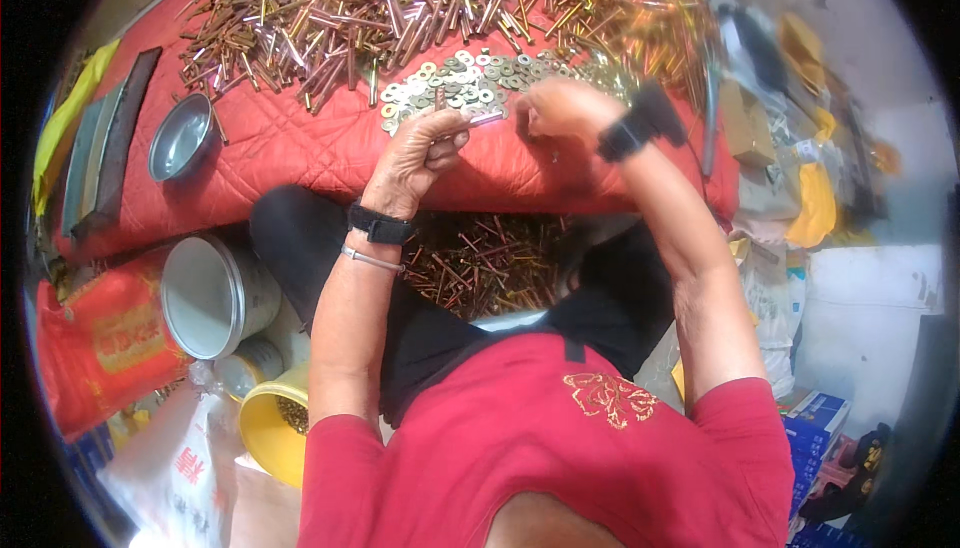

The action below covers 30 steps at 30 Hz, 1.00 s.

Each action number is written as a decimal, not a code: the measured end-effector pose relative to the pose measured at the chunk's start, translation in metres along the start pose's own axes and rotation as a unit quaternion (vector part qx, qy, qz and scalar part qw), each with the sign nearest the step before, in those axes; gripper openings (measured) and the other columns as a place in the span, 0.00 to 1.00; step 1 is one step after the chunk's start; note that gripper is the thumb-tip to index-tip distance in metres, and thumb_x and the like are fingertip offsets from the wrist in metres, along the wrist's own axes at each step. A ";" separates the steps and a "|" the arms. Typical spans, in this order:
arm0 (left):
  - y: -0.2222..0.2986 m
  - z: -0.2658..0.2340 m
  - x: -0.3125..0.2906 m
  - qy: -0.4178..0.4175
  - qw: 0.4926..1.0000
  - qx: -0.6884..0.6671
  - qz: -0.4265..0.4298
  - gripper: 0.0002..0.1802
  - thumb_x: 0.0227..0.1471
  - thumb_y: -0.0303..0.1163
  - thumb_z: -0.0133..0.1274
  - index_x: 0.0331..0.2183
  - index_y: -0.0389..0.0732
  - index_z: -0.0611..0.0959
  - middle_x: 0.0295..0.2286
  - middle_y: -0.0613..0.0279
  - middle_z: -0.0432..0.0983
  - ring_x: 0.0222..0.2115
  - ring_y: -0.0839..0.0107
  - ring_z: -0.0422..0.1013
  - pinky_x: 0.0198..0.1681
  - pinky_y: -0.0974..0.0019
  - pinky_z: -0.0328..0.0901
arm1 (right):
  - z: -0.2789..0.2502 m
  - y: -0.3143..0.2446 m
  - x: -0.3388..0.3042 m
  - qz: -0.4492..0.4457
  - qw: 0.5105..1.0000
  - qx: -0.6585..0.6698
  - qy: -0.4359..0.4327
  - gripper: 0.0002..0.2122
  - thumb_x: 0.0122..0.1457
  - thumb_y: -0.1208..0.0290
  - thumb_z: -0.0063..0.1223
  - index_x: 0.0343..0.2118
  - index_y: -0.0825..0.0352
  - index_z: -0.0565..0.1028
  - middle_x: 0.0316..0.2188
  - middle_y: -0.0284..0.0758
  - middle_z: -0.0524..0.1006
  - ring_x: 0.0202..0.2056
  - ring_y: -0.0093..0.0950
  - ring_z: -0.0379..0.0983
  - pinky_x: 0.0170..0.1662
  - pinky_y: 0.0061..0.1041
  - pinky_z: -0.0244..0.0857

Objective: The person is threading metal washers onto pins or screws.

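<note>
Nearest you, at the left, a yellow bucket point(262, 438) holds small metal parts, and a little farther off, between your legs, lies a pile of long fasteners point(485, 273). Beyond that is the red, quilted surface point(330, 153), and over its near part your left hand point(415, 153) has its fingers clamped on a slim metal rod point(488, 118), whose free end points right. Your right hand point(570, 108) is just to the right of that end, but blurred; you cannot tell whether its fingers are together or grip anything. The rod should feel light, hard and stiff, unlikely to break, yet smooth enough to roll or slip, so pinch it firmly around the shank near one end, leaving the other clear. Just past your hands lie scattered washers point(475, 88), flat and thin, best lifted by their rims. A metal bowl point(207, 143) sits at left; farthest spreads a heap of loose rods point(430, 8).
</note>
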State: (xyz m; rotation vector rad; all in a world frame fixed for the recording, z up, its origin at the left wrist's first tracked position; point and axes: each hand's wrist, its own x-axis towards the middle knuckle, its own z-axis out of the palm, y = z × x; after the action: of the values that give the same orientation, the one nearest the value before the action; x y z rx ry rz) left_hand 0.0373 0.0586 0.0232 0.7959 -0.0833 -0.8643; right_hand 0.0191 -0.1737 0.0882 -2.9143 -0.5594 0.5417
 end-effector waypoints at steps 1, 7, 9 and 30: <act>-0.001 0.000 0.003 -0.007 1.000 0.001 -0.004 0.05 0.52 0.28 0.53 0.31 0.37 0.77 0.20 0.67 0.69 0.11 0.89 0.52 0.12 0.84 0.47 | 0.012 0.002 -0.011 0.010 0.999 0.004 0.048 0.09 0.48 0.71 0.52 0.33 0.60 0.78 0.29 0.40 0.79 0.34 0.40 0.76 0.37 0.39 0.69; -0.007 -0.006 0.009 -0.038 0.998 -0.028 -0.047 0.06 0.53 0.28 0.51 0.32 0.36 0.75 0.20 0.66 0.69 0.12 0.88 0.53 0.11 0.84 0.48 | 0.039 -0.014 -0.057 0.058 0.908 0.347 0.228 0.08 0.57 0.74 0.49 0.38 0.64 0.76 0.25 0.31 0.76 0.26 0.22 0.72 0.30 0.24 0.66; -0.010 -0.006 0.010 -0.046 0.997 -0.035 -0.051 0.06 0.53 0.28 0.51 0.32 0.36 0.75 0.21 0.65 0.69 0.12 0.88 0.53 0.11 0.85 0.48 | 0.035 -0.030 -0.066 0.050 0.854 0.438 0.276 0.08 0.59 0.72 0.50 0.41 0.65 0.76 0.22 0.23 0.71 0.24 0.13 0.65 0.28 0.16 0.62; -0.022 0.013 0.017 0.000 0.983 -0.185 0.014 0.10 0.54 0.28 0.53 0.36 0.32 0.74 0.23 0.68 0.68 0.16 0.85 0.56 0.17 0.80 0.53 | 0.059 -0.043 -0.047 0.014 0.732 0.600 0.321 0.03 0.58 0.72 0.53 0.34 0.64 0.74 0.23 0.21 0.71 0.26 0.11 0.64 0.26 0.11 0.56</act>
State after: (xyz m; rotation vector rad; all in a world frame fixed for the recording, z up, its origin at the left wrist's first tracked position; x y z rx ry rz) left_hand 0.0298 0.0304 0.0140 0.4446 0.0665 -0.8217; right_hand -0.0582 -0.1486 0.0568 -1.6348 0.0134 -0.1493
